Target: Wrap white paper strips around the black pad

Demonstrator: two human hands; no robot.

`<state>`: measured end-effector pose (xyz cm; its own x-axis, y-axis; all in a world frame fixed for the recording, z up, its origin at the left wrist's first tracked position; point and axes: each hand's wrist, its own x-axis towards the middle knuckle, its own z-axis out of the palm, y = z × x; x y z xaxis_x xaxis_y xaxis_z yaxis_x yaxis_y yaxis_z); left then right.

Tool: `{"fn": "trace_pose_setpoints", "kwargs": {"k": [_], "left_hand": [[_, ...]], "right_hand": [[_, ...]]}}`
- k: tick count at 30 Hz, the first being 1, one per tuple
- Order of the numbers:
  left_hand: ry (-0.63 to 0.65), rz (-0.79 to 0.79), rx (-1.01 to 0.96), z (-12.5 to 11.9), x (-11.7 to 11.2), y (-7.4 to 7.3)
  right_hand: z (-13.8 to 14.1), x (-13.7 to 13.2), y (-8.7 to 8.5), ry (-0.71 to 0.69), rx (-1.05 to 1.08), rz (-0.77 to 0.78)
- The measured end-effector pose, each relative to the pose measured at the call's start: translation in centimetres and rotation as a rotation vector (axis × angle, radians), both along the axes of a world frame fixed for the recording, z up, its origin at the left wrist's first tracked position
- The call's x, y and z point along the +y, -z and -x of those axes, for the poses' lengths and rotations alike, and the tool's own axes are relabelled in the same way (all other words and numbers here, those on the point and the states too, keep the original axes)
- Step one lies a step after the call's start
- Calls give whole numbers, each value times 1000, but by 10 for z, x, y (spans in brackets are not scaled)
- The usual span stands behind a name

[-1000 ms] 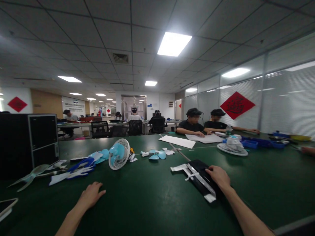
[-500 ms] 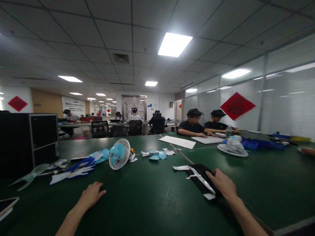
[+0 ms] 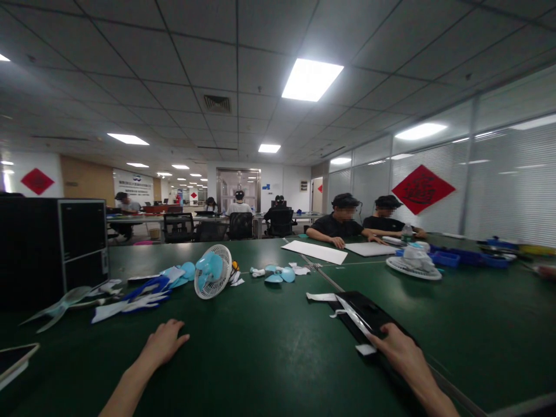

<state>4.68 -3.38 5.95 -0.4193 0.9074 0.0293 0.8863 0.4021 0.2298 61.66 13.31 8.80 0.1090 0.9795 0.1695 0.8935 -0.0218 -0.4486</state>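
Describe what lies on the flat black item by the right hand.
A glossy white strip and the right hand; what they cover on the flat black item is hidden.

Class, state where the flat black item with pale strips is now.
In the head view, the flat black item is right of centre on the green table, touched by the right hand and to the right of the tilted fan guard.

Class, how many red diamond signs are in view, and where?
4: a large sign at right, a smaller sign far left, a tiny sign left of centre, and another tiny sign right of centre. More may be hidden.
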Motion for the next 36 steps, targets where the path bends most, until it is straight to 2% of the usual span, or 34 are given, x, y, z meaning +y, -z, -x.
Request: {"fn": "trace_pose_setpoints", "kwargs": {"k": [6, 11, 14, 16, 22, 27, 31, 36], "left_hand": [[2, 19, 10, -2, 0, -1], [14, 16, 37, -2, 1, 0], [14, 16, 63, -3, 1, 0], [8, 10, 76, -4, 0, 0], [-21, 10, 58, -4, 1, 1], [-4, 23, 43, -3, 2, -1], [2, 22, 37, -3, 1, -1], [-1, 8, 9, -4, -1, -2]], "right_hand": [[-5, 8, 9, -38, 65, 5], [-7, 14, 14, -77, 271, 10], [-5, 12, 10, -176, 407, 23], [-1, 8, 2, -241, 432, -64], [24, 4, -36, -273, 320, -413], [63, 29, -55, -273, 53, -619], [100, 56, -46, -303, -220, -470], [135, 64, -16, -387, -307, -319]]}}
